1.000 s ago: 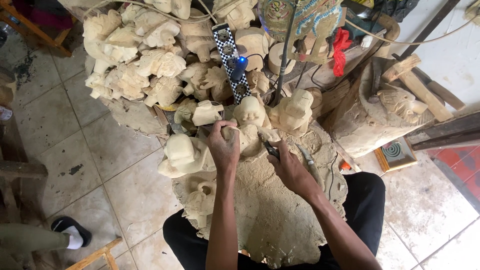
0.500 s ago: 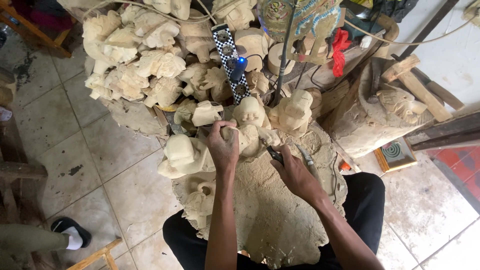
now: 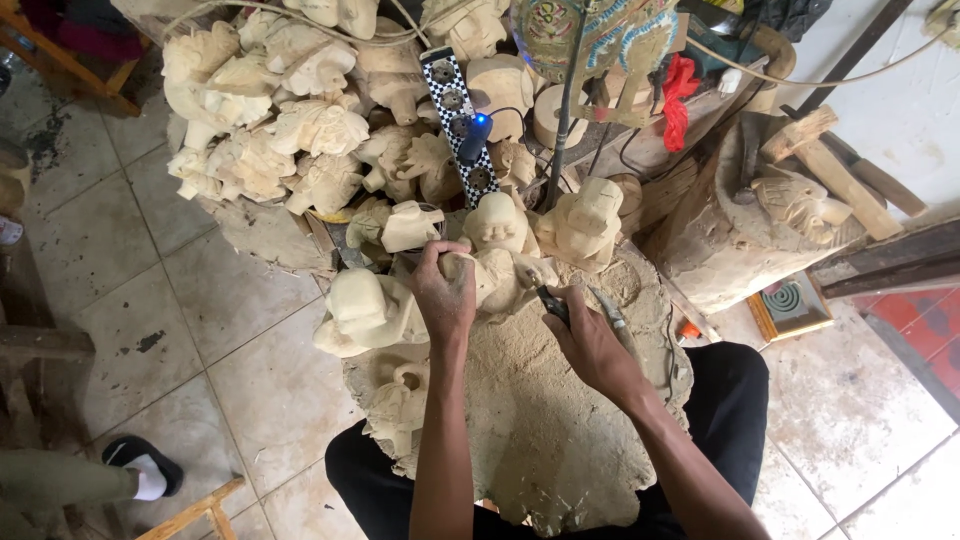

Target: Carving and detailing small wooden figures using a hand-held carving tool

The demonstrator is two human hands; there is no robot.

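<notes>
A tiled floor (image 3: 230, 330) fills the left and near part of the view. On the person's lap lies a broad, dusty slab of pale wood (image 3: 540, 420), spreading from the knees out toward the far side. Beyond it, at the far left, a big heap of unfinished pale carved figures (image 3: 290, 120) is piled on the floor, with more single figures standing along the slab's far edge. To the right sits a large weathered stump with a carved mask (image 3: 790, 205) leaning in it. A painted, patterned shield-like piece (image 3: 590, 35) hangs at the far middle, a red cloth (image 3: 680, 95) just beside it. A black-and-white checkered power strip (image 3: 462, 125) with a blue plug runs through the heap.

The small carved figure (image 3: 492, 272) being worked rests on the slab's far edge, between two other figures. The left hand (image 3: 445, 290) is curled firmly around its left side, holding it down. The right hand (image 3: 590, 345) is closed around a dark-handled carving tool (image 3: 550, 300), whose tip touches the figure's right side. At the near left, another person's foot in a white sock and dark sandal (image 3: 140, 475) rests on the floor.
</notes>
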